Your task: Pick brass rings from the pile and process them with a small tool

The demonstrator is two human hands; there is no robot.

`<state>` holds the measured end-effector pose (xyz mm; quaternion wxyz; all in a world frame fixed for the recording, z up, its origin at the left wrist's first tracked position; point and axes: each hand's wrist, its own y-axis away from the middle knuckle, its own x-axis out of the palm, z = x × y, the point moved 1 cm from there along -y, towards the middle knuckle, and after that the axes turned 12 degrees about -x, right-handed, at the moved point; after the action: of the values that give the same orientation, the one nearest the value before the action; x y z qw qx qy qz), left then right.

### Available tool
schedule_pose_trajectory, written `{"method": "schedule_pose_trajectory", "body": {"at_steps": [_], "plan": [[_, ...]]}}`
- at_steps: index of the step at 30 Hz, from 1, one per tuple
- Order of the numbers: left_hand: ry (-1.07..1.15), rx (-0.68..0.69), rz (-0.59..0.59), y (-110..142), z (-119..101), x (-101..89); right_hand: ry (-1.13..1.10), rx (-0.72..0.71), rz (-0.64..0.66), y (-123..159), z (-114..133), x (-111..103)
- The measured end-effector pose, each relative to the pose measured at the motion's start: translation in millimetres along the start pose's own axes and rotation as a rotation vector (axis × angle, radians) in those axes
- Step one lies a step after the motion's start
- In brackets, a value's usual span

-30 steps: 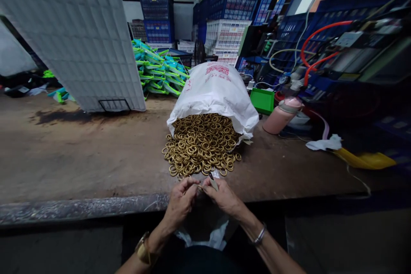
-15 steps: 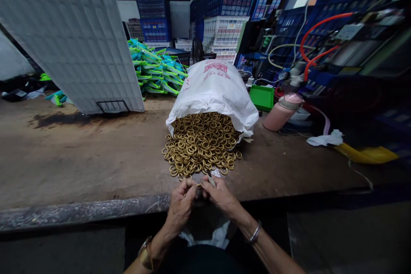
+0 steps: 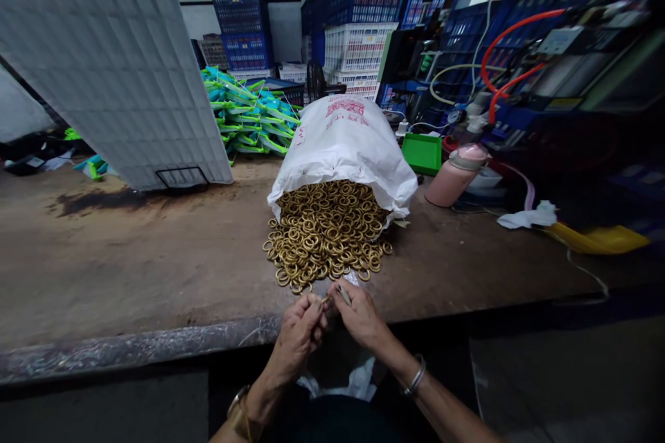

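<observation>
My left hand [image 3: 302,324] pinches a brass-coloured ring [image 3: 325,300] between thumb and fingers, at the table's front edge. Close beside it, my right hand [image 3: 361,315] is closed around a slim tool with a greyish handle [image 3: 344,294]; its working end is too small to make out. Just beyond both hands lies a heap of brass-coloured rings [image 3: 316,239], spilling from the mouth of a white woven sack [image 3: 346,142] with red print. The sack rests on its side.
The brown table [image 3: 156,270] spreads to both sides. A pale ribbed panel [image 3: 119,69] stands at left, near teal and green pieces [image 3: 254,114]. To the right are a green tray [image 3: 422,154], a pink bottle [image 3: 454,176] and red hoses [image 3: 499,55]. Stacked crates [image 3: 358,48] rise behind.
The left hand has turned slightly, and the ring now shows more clearly between the hands. My right hand keeps its hold on the tool. The view has shifted a little.
</observation>
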<state>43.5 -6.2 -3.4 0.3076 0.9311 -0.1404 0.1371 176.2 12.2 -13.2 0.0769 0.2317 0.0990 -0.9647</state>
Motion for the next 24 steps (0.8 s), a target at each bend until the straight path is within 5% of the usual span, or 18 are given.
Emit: {"method": "schedule_pose_trajectory", "body": {"at_steps": [6, 14, 19, 24], "plan": [[-0.049, 0.039, -0.069, 0, -3, 3.8, 0.304, -0.138, 0.163, 10, 8, 1], [-0.148, 0.168, -0.089, -3, 4, -2.0, 0.417, -0.127, 0.227, 10, 10, 2], [-0.128, 0.079, -0.038, 6, 3, 0.7, 0.619, 0.015, 0.204, 5, -2, -10], [0.109, -0.076, 0.083, 9, 2, 4.7, 0.822, 0.216, 0.022, 0, -17, -46]]}}
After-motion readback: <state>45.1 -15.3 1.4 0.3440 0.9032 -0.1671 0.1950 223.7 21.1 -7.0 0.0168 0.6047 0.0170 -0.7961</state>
